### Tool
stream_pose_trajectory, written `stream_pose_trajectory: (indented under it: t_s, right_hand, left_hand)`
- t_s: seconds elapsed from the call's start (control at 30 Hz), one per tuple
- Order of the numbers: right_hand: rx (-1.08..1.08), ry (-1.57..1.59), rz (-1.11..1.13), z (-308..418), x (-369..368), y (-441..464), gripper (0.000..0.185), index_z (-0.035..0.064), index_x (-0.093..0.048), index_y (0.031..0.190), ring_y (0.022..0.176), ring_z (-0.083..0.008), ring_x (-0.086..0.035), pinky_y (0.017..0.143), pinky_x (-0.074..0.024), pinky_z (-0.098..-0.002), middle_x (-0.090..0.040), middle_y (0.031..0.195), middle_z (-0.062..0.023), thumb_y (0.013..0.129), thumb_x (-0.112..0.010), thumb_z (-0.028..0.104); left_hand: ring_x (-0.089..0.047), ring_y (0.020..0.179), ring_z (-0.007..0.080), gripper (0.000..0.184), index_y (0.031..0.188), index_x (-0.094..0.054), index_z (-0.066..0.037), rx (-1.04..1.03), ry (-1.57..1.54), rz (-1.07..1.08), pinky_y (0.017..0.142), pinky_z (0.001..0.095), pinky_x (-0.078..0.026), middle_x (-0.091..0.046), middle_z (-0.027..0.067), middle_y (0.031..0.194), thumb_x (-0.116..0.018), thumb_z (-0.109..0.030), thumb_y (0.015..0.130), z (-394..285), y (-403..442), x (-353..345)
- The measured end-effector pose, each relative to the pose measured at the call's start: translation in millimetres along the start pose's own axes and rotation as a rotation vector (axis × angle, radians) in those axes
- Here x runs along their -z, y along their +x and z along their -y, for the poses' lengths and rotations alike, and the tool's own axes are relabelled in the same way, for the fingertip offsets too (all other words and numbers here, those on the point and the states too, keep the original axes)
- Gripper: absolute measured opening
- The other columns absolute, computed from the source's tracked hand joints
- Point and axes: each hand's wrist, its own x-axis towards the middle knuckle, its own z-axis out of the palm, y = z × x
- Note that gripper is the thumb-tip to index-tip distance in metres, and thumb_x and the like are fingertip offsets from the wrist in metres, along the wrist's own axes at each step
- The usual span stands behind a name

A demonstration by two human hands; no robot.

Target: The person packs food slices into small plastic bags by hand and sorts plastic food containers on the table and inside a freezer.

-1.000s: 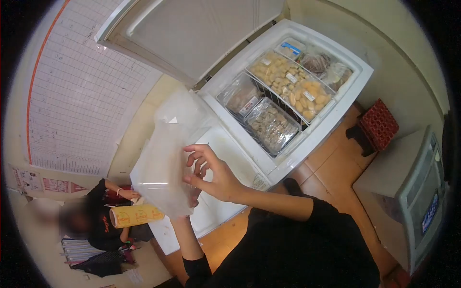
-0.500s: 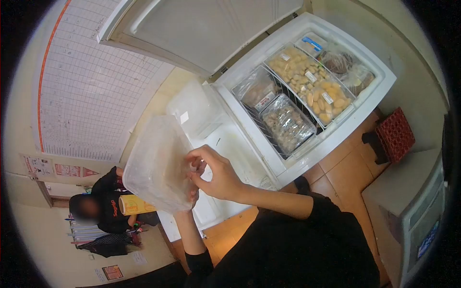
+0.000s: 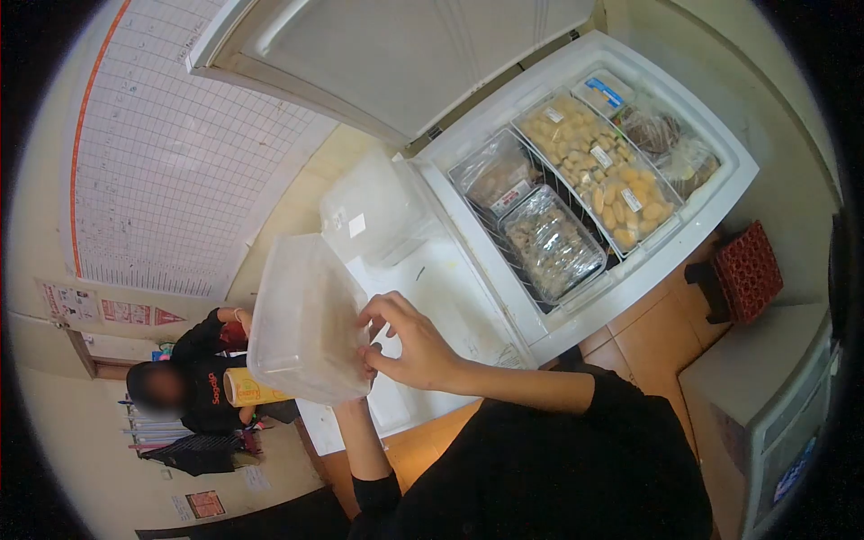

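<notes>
A clear, frosted plastic container [image 3: 301, 324] is held up tilted in front of me. My left hand [image 3: 367, 360] supports it from beneath and behind; most of that hand is hidden by the container, with only the wrist and some fingertips showing. My right hand [image 3: 409, 346] is at the container's near side, thumb and fingers drawn together in a pinch against it. What sits between those fingertips, if anything, is too small to make out. Behind, another clear plastic container [image 3: 373, 211] with a white label stands on a white surface [image 3: 432, 301].
A chest freezer [image 3: 720, 189] with its lid [image 3: 387, 63] raised holds bagged food and a wrapped tray [image 3: 551, 243]. A red-topped stool [image 3: 749, 270] stands beyond it. At left, a person in black [image 3: 202, 391] is near a yellow tub [image 3: 252, 387]. A gridded chart [image 3: 171, 153] hangs on the wall.
The container has turned slightly and moved a little right in the view. My right hand's fingers have shifted along its side. The whole view has drifted a little.
</notes>
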Motion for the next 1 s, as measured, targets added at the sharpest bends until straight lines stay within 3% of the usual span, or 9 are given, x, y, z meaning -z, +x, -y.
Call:
stream_pose_trajectory:
  t_s: [0.1,0.33,0.4,0.63,0.7,0.8,0.93,1.0]
  right_hand:
    - [-0.127,0.139,0.016,-4.4,-5.9,0.8,0.033,0.0039,-0.052,0.107,0.092,-0.0172,-0.060,0.075,-0.0491,-0.0314,-0.053,0.105,-0.0079,0.078,-0.069,0.006]
    - [-0.207,0.260,0.012,-24.2,-10.1,13.6,0.032,0.0040,-0.050,0.107,0.092,-0.0181,-0.059,0.077,-0.0495,-0.0324,-0.054,0.101,-0.0065,0.080,-0.067,0.003]
    - [-0.185,0.263,0.023,-29.5,-10.0,19.5,0.029,0.0011,-0.049,0.102,0.083,-0.0200,-0.060,0.070,-0.0515,-0.0316,-0.052,0.093,-0.0103,0.077,-0.063,-0.002]
    - [-0.218,0.359,-0.018,-39.6,-10.0,24.8,0.029,0.0023,-0.049,0.102,0.082,-0.0171,-0.057,0.073,-0.0496,-0.0294,-0.051,0.093,-0.0083,0.077,-0.060,-0.006]
    - [-0.308,0.371,-0.007,-39.3,-7.4,23.8,0.032,0.0063,-0.050,0.111,0.093,-0.0138,-0.056,0.082,-0.0478,-0.0317,-0.052,0.102,-0.0032,0.082,-0.059,-0.005]
    - [-0.271,0.366,-0.080,-38.3,-10.2,20.7,0.035,0.0017,-0.051,0.108,0.085,-0.0164,-0.057,0.077,-0.0493,-0.0302,-0.050,0.098,-0.0089,0.076,-0.057,-0.010]
    - [-0.335,0.421,-0.034,-44.5,-9.5,16.4,0.035,0.0017,-0.051,0.108,0.088,-0.0168,-0.057,0.079,-0.0492,-0.0305,-0.050,0.102,-0.0091,0.076,-0.055,-0.011]
    - [-0.228,0.358,0.008,-50.6,-14.0,9.6,0.034,0.0031,-0.052,0.107,0.088,-0.0167,-0.057,0.079,-0.0495,-0.0304,-0.050,0.102,-0.0079,0.076,-0.055,-0.011]
  left_hand:
    - [-0.057,0.080,0.0197,0.057,0.134,-0.044,-0.006,-0.010,0.012,-0.011,0.058,0.0285,-0.050,-0.058,0.0118,0.118,-0.047,-0.047,0.094,-0.7,6.0,5.4]
    - [-0.057,0.080,0.0195,0.057,0.134,-0.044,-0.007,-0.030,0.033,-0.042,0.058,0.0284,-0.050,-0.058,0.0118,0.118,-0.047,-0.047,0.094,-2.0,16.9,14.2]
    - [-0.057,0.080,0.0194,0.057,0.134,-0.044,-0.007,-0.034,0.041,-0.059,0.058,0.0283,-0.050,-0.058,0.0118,0.119,-0.046,-0.047,0.094,-1.9,18.7,17.5]
    - [-0.057,0.079,0.0191,0.057,0.134,-0.044,-0.007,-0.039,0.071,-0.122,0.058,0.0282,-0.050,-0.058,0.0118,0.119,-0.046,-0.047,0.094,6.8,21.8,28.0]
    - [-0.057,0.079,0.0191,0.057,0.134,-0.044,-0.007,-0.038,0.076,-0.136,0.058,0.0282,-0.050,-0.058,0.0118,0.119,-0.046,-0.047,0.094,10.3,21.4,29.8]
    - [-0.057,0.079,0.0190,0.057,0.134,-0.044,-0.007,-0.041,0.087,-0.160,0.058,0.0281,-0.050,-0.058,0.0118,0.119,-0.046,-0.048,0.094,14.1,19.1,31.3]
    - [-0.057,0.079,0.0188,0.057,0.134,-0.044,-0.007,-0.028,0.133,-0.206,0.057,0.0281,-0.050,-0.058,0.0117,0.119,-0.046,-0.048,0.094,21.3,16.3,29.0]
    - [-0.056,0.079,0.0187,0.057,0.134,-0.044,-0.007,-0.010,0.146,-0.230,0.057,0.0280,-0.050,-0.058,0.0117,0.119,-0.046,-0.048,0.094,25.2,17.0,20.7]
